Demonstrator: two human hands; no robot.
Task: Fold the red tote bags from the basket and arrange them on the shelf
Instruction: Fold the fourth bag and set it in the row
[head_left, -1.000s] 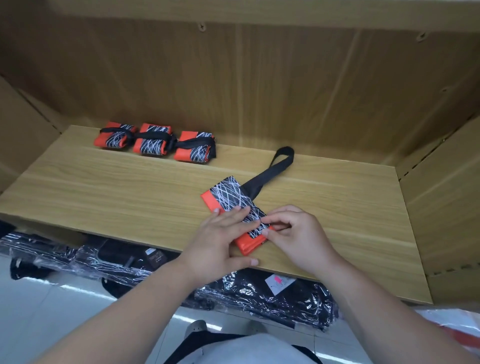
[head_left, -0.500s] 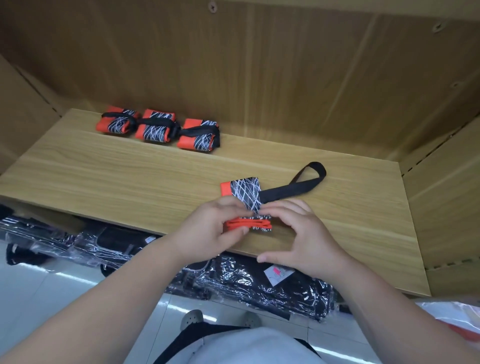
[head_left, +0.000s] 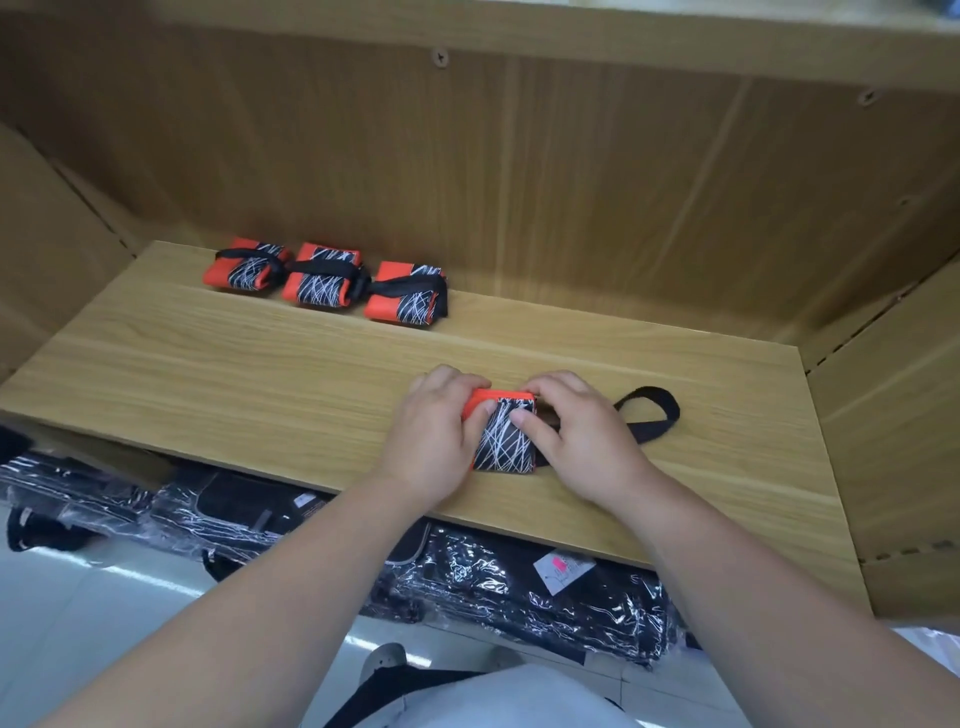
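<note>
- Small folded red tote bag (head_left: 504, 439), black panel with white scribbles uppermost, lying near the front of the shelf (head_left: 234, 374); black strap (head_left: 652, 408) looped out to the right.
- Gripping it from either side: left hand (head_left: 434, 434) and right hand (head_left: 584, 441), fingers curled over the far edge, thumbs on top.
- Far left: three tied bundles (head_left: 324, 283) in a row. Below the shelf: dark plastic-wrapped goods (head_left: 519, 587).

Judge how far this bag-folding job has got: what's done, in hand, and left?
Done: three folded bags, strap-wrapped, sit in a row on the shelf, back left. In hand: left hand and right hand grip a fourth bag, folded small; its strap lies loose to the right. Left: wrapping that strap and adding it to the row. Basket: out of view.
</note>
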